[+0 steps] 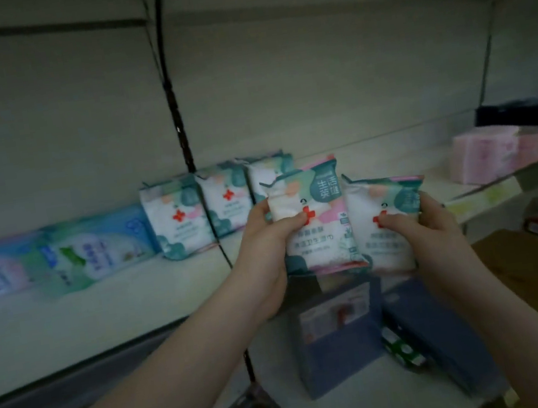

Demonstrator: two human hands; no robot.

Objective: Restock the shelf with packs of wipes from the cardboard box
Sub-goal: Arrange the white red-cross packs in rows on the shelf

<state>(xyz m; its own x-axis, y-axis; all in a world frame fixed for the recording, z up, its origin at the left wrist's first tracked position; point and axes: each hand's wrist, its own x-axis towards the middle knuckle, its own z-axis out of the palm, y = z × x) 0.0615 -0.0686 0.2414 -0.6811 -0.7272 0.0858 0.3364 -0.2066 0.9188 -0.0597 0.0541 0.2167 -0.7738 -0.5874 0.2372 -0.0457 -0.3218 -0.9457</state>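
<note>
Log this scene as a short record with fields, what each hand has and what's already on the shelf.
left grip: holds first wipes pack, thumb on front
right grip: holds second wipes pack, thumb on front
held packs: side by side, upright
shelf: three matching packs standing in a row
left of row: pastel packs, blurred

Two bare forearms show, the left forearm [166, 367] and the right forearm [502, 302], both smooth, rounded and narrowing toward the wrist, uncovered right to the lower edge of the view. The left grip [267, 249] and the right grip [426, 226] are bare as well, with slim fingers [259, 211] and rounded thumbs (the view is dim and soft, so nails and finer marks cannot be made out).
</note>
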